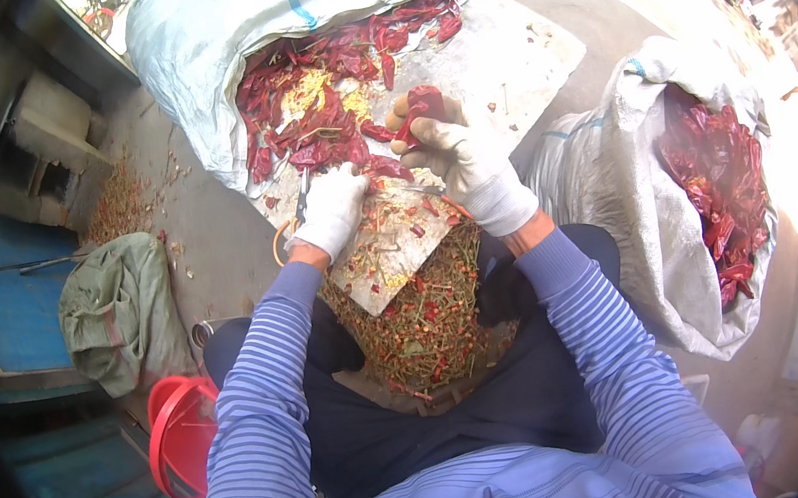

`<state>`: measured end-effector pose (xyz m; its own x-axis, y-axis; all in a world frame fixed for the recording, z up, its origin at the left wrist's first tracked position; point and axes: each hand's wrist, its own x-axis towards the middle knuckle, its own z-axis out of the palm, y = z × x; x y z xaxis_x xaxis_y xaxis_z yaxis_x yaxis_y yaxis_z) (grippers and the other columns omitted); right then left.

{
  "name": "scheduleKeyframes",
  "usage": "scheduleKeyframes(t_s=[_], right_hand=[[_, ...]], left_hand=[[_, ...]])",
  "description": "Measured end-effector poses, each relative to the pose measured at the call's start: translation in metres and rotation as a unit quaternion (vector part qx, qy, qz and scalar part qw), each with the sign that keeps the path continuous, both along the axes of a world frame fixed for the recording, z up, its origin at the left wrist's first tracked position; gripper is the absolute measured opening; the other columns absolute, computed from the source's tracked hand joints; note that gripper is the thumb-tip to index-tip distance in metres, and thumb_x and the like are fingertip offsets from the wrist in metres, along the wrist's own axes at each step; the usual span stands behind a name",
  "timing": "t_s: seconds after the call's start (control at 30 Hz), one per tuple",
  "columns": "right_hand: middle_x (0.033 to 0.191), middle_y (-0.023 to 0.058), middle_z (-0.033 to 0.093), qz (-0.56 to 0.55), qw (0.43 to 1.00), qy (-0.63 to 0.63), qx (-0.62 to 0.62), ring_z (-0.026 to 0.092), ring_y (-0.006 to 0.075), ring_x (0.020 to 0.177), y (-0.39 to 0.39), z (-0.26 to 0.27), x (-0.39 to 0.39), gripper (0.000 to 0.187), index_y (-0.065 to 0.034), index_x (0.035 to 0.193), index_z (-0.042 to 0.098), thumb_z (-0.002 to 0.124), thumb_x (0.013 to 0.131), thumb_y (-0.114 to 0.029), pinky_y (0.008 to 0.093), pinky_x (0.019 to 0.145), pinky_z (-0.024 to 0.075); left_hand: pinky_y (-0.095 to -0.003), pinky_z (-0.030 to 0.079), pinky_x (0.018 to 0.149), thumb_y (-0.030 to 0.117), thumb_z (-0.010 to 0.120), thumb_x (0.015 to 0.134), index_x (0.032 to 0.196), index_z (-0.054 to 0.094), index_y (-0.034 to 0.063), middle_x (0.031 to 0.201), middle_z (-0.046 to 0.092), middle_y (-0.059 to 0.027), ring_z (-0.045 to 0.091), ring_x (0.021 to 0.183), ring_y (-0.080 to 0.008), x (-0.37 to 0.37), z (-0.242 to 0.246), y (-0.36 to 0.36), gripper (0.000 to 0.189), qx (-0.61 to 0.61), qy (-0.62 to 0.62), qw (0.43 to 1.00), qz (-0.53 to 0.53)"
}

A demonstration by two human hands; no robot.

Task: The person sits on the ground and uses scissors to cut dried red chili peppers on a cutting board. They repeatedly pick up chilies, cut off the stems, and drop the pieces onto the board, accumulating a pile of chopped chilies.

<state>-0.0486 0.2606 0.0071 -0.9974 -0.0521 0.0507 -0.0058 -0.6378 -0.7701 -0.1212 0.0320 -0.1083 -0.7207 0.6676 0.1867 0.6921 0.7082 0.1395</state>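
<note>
My right hand [442, 145], in a white work glove, holds a dark red dried chili pepper [425, 103] between thumb and fingers above a pale board [532, 57]. Under its wrist show the orange handle and blade of a pair of scissors [455, 207]; whether they touch the hand is unclear. My left hand [334, 204], also gloved, is low over the board with fingers curled down at the peppers; what they grip is hidden. Against its left side are orange-handled scissors [286, 237]. Dried red peppers [324, 138] and yellow seeds [307, 93] spread beyond both hands.
A large white woven sack [207, 55] opens onto the board's far side. At right stands another sack [639, 232] of red peppers [721, 199]. Stems and scraps [417, 330] are heaped between my legs. On the left are a green sack [122, 300] and a red plastic item [182, 436].
</note>
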Motion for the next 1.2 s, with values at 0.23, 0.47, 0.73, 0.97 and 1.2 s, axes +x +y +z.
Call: scheduleKeyframes(t_s=[0.23, 0.47, 0.73, 0.97, 1.2], right_hand=[[0.109, 0.0112, 0.07, -0.06, 0.995, -0.05, 0.065, 0.073, 0.0191, 0.091, 0.003, -0.002, -0.001, 0.034, 0.0027, 0.135, 0.058, 0.062, 0.103, -0.007, 0.033, 0.083, 0.0637], [0.112, 0.0097, 0.071, -0.102, 0.984, -0.113, 0.095, 0.073, 0.0195, 0.097, -0.028, -0.015, -0.005, 0.022, 0.0036, 0.124, 0.064, 0.06, 0.103, -0.003, 0.035, 0.083, 0.0647], [0.11, 0.007, 0.071, -0.047, 0.991, -0.039, 0.119, 0.068, 0.0164, 0.096, -0.039, -0.019, 0.002, 0.021, 0.0007, 0.123, 0.065, 0.061, 0.103, -0.005, 0.0325, 0.084, 0.0596], [0.099, 0.0147, 0.076, -0.096, 0.892, 0.065, 0.436, 0.072, 0.0216, 0.091, -0.047, -0.013, 0.005, 0.025, -0.0011, 0.114, 0.072, 0.067, 0.09, -0.002, 0.0358, 0.085, 0.0559], [0.103, 0.0174, 0.077, -0.01, 0.891, 0.047, 0.452, 0.074, 0.0226, 0.095, -0.051, -0.003, 0.006, 0.034, 0.0004, 0.122, 0.07, 0.073, 0.091, -0.011, 0.0361, 0.086, 0.0555]], left_hand=[[-0.0397, 0.06, 0.077, 0.018, 0.079, 0.09, 0.101, 0.08, 0.0075, 0.092, 0.075, -0.0124, 0.074, 0.083, -0.031, 0.003, 0.042, 0.01, 0.015, 0.183, -0.034, 0.973, 0.137], [-0.024, 0.058, 0.066, 0.004, 0.075, 0.097, 0.122, 0.07, -0.0081, 0.095, 0.078, -0.0094, 0.072, 0.074, -0.011, 0.05, 0.104, 0.029, 0.029, 0.501, -0.223, 0.821, 0.16], [-0.0259, 0.057, 0.071, 0.0, 0.075, 0.093, 0.11, 0.077, -0.0052, 0.093, 0.078, -0.0104, 0.072, 0.079, -0.0126, 0.068, 0.124, 0.024, 0.018, 0.441, -0.095, 0.889, 0.074], [-0.0231, 0.054, 0.065, 0.001, 0.073, 0.095, 0.116, 0.076, -0.0041, 0.091, 0.077, -0.0049, 0.065, 0.072, -0.0064, 0.055, 0.139, -0.003, 0.023, 0.447, -0.267, 0.85, 0.081], [-0.0291, 0.057, 0.069, 0.004, 0.074, 0.094, 0.115, 0.078, -0.0011, 0.089, 0.077, -0.0103, 0.071, 0.073, -0.0153, 0.052, 0.138, -0.017, 0.022, 0.347, -0.119, 0.928, 0.063]])
